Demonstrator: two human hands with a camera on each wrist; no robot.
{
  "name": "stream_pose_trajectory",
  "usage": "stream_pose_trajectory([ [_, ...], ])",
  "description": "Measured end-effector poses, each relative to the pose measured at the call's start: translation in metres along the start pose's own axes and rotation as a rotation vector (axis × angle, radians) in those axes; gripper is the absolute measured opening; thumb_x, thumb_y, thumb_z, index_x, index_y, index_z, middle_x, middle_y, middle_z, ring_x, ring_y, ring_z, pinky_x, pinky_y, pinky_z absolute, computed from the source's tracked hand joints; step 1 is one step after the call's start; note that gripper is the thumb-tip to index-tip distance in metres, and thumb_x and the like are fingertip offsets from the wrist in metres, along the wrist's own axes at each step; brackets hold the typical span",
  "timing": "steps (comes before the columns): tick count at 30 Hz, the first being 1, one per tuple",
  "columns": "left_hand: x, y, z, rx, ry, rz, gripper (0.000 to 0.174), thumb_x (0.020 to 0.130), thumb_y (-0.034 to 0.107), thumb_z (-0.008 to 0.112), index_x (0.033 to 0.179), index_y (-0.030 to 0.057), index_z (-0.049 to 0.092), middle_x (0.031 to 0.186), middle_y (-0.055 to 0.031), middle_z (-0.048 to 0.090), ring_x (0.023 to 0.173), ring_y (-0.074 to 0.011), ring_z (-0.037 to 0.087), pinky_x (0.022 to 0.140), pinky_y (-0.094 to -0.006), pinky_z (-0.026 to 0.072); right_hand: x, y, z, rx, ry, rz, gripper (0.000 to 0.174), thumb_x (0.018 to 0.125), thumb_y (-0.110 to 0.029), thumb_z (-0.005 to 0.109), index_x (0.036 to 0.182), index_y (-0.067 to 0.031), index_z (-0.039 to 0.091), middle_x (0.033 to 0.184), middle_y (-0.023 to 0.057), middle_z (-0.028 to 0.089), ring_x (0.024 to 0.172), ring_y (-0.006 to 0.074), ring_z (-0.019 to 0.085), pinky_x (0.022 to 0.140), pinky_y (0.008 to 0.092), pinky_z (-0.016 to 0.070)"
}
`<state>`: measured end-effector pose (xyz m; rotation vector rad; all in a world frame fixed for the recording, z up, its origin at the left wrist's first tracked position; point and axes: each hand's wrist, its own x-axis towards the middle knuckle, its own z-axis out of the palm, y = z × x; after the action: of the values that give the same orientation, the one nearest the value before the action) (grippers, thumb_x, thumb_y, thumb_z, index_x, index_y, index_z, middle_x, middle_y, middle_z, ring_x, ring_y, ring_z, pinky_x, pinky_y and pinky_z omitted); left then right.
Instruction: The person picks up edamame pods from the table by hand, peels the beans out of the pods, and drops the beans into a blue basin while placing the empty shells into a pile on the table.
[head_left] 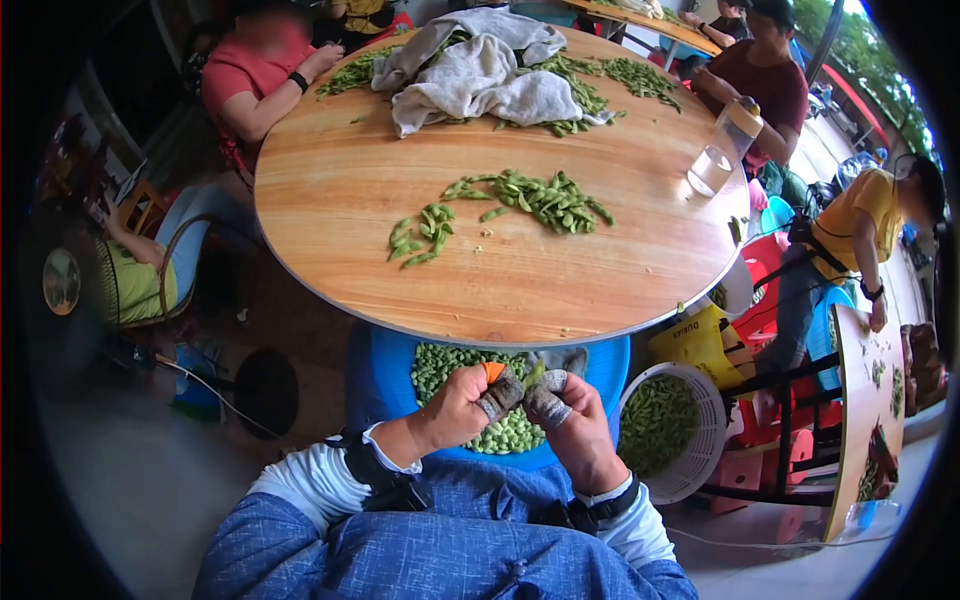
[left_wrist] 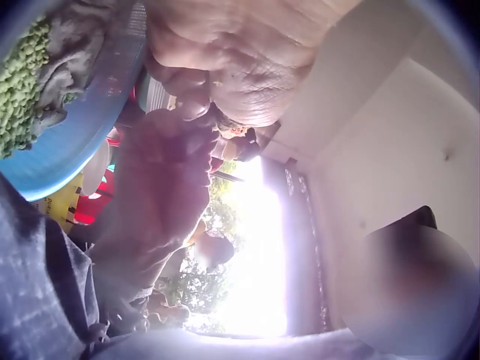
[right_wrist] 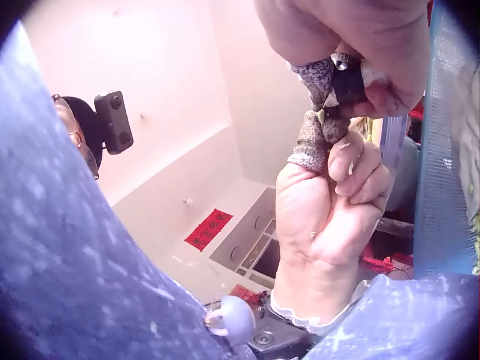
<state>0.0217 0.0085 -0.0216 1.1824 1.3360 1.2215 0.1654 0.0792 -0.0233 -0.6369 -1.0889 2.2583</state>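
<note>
While left hand (head_left: 455,406) and right hand (head_left: 582,432) together pinch one slim green bean pod (head_left: 536,373), shelling seems in hand | next: likely calls for squeezing over round blue plastic tub (head_left: 393,376)

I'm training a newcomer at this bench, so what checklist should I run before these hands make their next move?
1. Pod gripped: ok. The green pod is pinched between the fingertips of the left hand and right hand.
2. Finger covers on: ok. Grey finger covers show on both hands.
3. Basin below: ok. The blue basin, with shelled beans, lies under the hands.
4. Only beans in the basin: not ok. A grey cloth-like item lies beside them.
5. Pod emptied: cannot tell. Fingers hide much of it.
6. More pods nearby: ok. The white basket beside the basin holds plenty.
</note>
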Motion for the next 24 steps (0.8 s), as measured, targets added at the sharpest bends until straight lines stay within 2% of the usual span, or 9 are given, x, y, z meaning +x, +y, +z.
stream_pose_trajectory([
  [1,0.001,0.0,-0.001,0.024,-0.022,-0.011,0.02,0.084,0.022,0.051,0.074,0.0051,0.05,0.058,0.0001,0.048,0.049,-0.0102,0.043,0.047,-0.024,0.0364,0.0,0.0,-0.001,-0.002,0.0,0.011,0.015,0.077,-0.01,0.059,0.088,0.0,0.055,0.076,-0.0006,0.056,0.064,0.006,0.046,0.057,0.0197,0.0363],
  [4,-0.002,0.0,-0.002,0.793,0.099,0.295,0.014,0.074,0.012,0.058,0.082,0.0032,0.051,0.063,-0.0093,0.053,0.054,-0.0251,0.052,0.051,-0.0324,0.0425,0.001,0.001,0.004,0.045,0.044,-0.006,0.015,0.077,-0.008,0.058,0.089,0.0004,0.055,0.079,0.0009,0.058,0.066,0.0064,0.049,0.059,0.0194,0.0382],
  [5,-0.005,0.005,-0.004,0.869,0.058,0.271,0.028,0.06,0.004,0.058,0.087,0.0011,0.052,0.069,-0.0156,0.054,0.064,-0.035,0.054,0.056,-0.0387,0.0448,0.001,0.002,0.003,0.022,0.027,-0.019,0.016,0.077,-0.008,0.058,0.09,0.0007,0.055,0.08,0.0016,0.058,0.068,0.007,0.05,0.061,0.0197,0.0393],
  [9,-0.005,0.008,-0.006,0.802,0.005,0.346,0.035,0.058,0.001,0.056,0.093,0.0015,0.053,0.07,-0.0151,0.055,0.066,-0.0341,0.055,0.056,-0.0362,0.0446,-0.001,0.005,-0.002,-0.014,-0.029,-0.082,0.018,0.077,-0.006,0.058,0.093,0.0018,0.055,0.086,0.004,0.06,0.076,0.0094,0.054,0.069,0.0212,0.0421],
  [15,-0.003,0.002,0.003,0.313,0.079,0.23,0.009,0.075,0.009,0.055,0.081,0.001,0.054,0.058,-0.0107,0.054,0.053,-0.0221,0.054,0.051,-0.0283,0.0419,-0.001,0.008,-0.005,-0.09,-0.102,-0.158,0.018,0.077,-0.004,0.057,0.095,0.0019,0.055,0.09,0.0044,0.059,0.082,0.0105,0.054,0.075,0.023,0.0425],
  [18,-0.003,-0.004,-0.008,-0.098,-0.047,-0.162,0.014,0.083,0.014,0.051,0.083,0.001,0.054,0.059,-0.0034,0.054,0.054,-0.01,0.051,0.05,-0.0228,0.04,-0.001,0.012,-0.008,-0.143,-0.085,-0.167,0.016,0.078,-0.003,0.057,0.093,0.0017,0.055,0.089,0.0038,0.059,0.082,0.01,0.054,0.075,0.0229,0.0422],
  [19,-0.003,0.002,-0.007,-0.1,-0.035,-0.184,0.013,0.082,0.012,0.051,0.087,0.0002,0.054,0.06,0.0013,0.052,0.056,-0.0038,0.046,0.05,-0.0201,0.0391,0.0,0.012,-0.007,-0.158,-0.07,-0.162,0.016,0.078,-0.003,0.057,0.093,0.0018,0.054,0.088,0.0035,0.059,0.081,0.0098,0.053,0.075,0.0227,0.0421],
  [22,-0.004,0.002,-0.004,-0.099,0.066,-0.062,0.015,0.085,0.016,0.05,0.086,0.0024,0.054,0.062,0.0004,0.052,0.053,-0.0039,0.045,0.047,-0.0182,0.0363,0.0,0.013,-0.007,-0.271,-0.058,-0.13,0.014,0.078,-0.002,0.056,0.091,0.0023,0.053,0.086,0.0026,0.058,0.079,0.0089,0.053,0.073,0.0224,0.0418],
  [24,-0.004,0.002,-0.006,-0.125,0.043,-0.127,0.01,0.084,0.013,0.05,0.084,0.0035,0.053,0.064,0.0014,0.052,0.052,-0.0034,0.045,0.046,-0.0173,0.0348,0.003,0.019,-0.01,-0.357,-0.052,-0.149,0.011,0.077,-0.001,0.056,0.087,0.0024,0.054,0.081,0.0023,0.057,0.074,0.0082,0.051,0.068,0.0222,0.0418],
])
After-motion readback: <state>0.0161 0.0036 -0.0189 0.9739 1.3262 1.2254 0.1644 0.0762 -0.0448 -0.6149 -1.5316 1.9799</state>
